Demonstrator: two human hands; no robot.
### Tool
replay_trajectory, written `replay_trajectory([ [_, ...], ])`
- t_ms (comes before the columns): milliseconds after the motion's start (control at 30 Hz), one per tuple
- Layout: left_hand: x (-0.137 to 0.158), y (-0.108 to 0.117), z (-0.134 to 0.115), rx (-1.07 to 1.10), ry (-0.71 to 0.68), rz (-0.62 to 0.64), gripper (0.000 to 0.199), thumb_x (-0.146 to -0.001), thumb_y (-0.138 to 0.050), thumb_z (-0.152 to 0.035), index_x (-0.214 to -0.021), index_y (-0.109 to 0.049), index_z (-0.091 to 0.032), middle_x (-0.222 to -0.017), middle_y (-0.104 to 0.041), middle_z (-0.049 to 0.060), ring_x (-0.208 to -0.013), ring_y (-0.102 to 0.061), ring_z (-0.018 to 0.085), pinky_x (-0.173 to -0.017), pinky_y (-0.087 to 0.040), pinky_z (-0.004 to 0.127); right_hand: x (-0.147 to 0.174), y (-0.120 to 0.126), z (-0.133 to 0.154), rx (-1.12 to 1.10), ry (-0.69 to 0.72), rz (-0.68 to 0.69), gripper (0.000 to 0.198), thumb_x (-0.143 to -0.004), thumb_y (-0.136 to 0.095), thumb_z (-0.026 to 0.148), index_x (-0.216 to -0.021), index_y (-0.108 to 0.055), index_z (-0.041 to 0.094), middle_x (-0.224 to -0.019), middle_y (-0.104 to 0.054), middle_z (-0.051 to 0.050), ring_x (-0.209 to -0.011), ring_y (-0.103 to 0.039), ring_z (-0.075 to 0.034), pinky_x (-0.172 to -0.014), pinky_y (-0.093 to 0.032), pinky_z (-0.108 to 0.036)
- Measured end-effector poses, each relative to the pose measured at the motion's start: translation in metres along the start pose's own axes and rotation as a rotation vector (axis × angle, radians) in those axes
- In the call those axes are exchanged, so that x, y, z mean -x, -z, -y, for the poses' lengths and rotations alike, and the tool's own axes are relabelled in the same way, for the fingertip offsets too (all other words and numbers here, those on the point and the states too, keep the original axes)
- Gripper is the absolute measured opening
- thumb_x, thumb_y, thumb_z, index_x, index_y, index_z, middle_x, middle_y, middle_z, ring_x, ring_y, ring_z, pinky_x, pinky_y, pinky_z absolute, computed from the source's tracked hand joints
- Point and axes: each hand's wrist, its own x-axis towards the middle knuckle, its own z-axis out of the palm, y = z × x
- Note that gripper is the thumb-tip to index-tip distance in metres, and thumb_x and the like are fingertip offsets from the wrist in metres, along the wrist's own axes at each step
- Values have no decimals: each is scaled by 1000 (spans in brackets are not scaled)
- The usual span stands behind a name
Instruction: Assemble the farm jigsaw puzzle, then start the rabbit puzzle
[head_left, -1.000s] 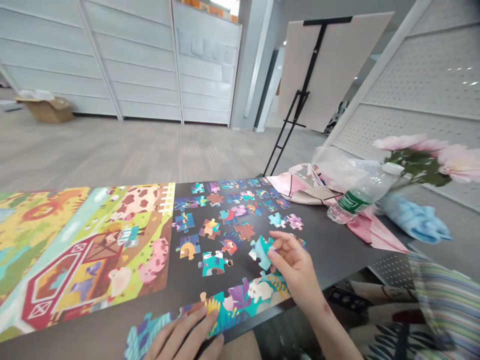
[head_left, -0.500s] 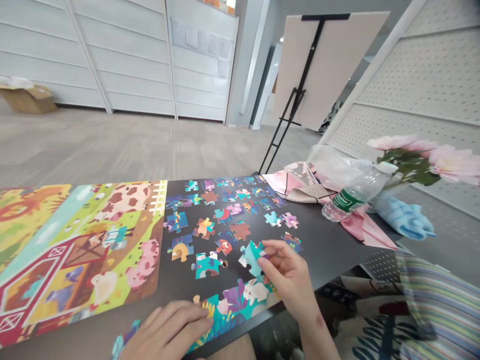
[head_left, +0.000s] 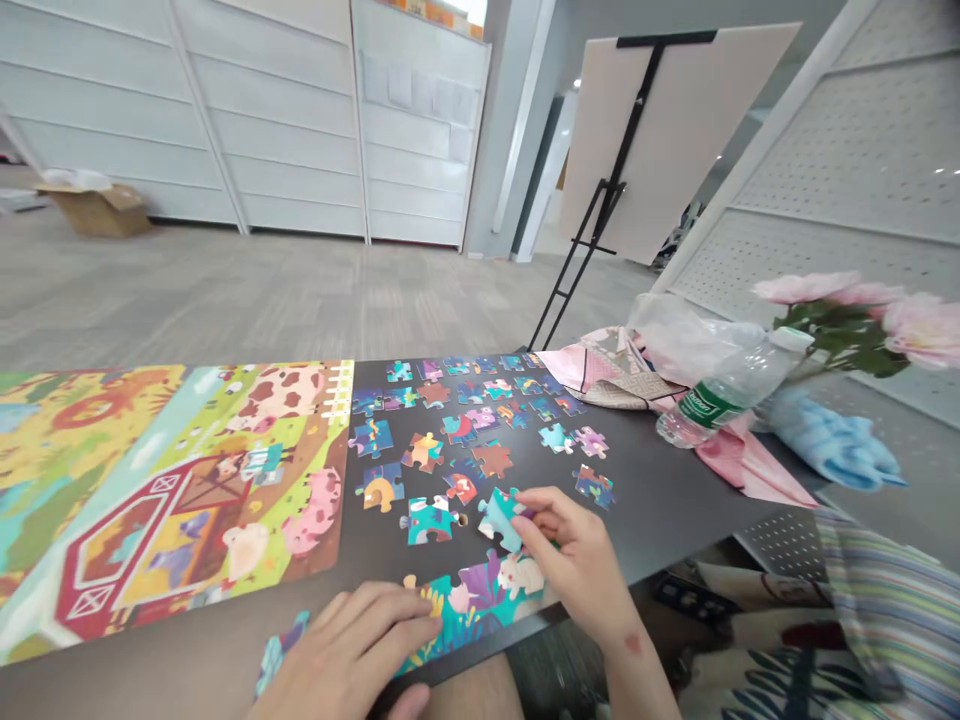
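Observation:
My right hand [head_left: 574,550] pinches a teal jigsaw piece [head_left: 498,518] between thumb and fingers, just above the far edge of a joined puzzle strip [head_left: 480,598]. The strip shows a white rabbit, purple leaves and yellow plants. Flat on its left end lies my left hand [head_left: 360,650], fingers stretched out and covering part of it. Past that hand, a small blue-purple piece [head_left: 281,648] pokes out. A teal piece [head_left: 430,521] lies just left of the held one, and a blue-brown piece [head_left: 595,486] lies beyond my right hand.
Several loose pieces [head_left: 493,460] are spread over the black table [head_left: 645,490]. A farm picture board [head_left: 300,450] covers its left side. At the right stand a plastic bottle [head_left: 709,405], a pink cloth [head_left: 750,460], a blue cloth [head_left: 836,440] and pink flowers [head_left: 817,290].
The view has swung slightly left, so the table appears farther right. My right hand has moved the teal piece a little left and closer to the strip. My left hand stays on the strip.

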Motion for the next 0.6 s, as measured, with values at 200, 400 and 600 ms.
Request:
replay_trajectory([
  [200, -4, 5, -8, 91, 86, 23, 36, -84, -67, -16, -118, -65, -27, -112, -76, 0, -97, -71, 19, -81, -58, 25, -2, 12, 2, -58, 64, -67, 29, -92, -69, 44, -111, -71, 22, -84, -73, -5, -71, -70, -19, -63, -59, -29],
  [400, -6, 8, -10, 92, 112, 40, 36, -84, -65, -13, -116, -65, -27, -112, -76, 0, -97, -71, 19, -81, -57, 25, -33, 46, 1, 136, 79, 59, 23, -86, -73, 39, -101, -77, 22, -87, -76, -5, -77, -71, -20, -71, -58, -31],
  [600, 3, -6, 4, 45, 19, 3, 31, -90, -68, -25, -121, -66, -29, -112, -76, -1, -96, -72, 18, -78, -58, 22, -38, 43, -11, 159, 38, 153, 20, -87, -69, 35, -99, -77, 20, -77, -71, -1, -71, -65, -17, -66, -52, -28],
])
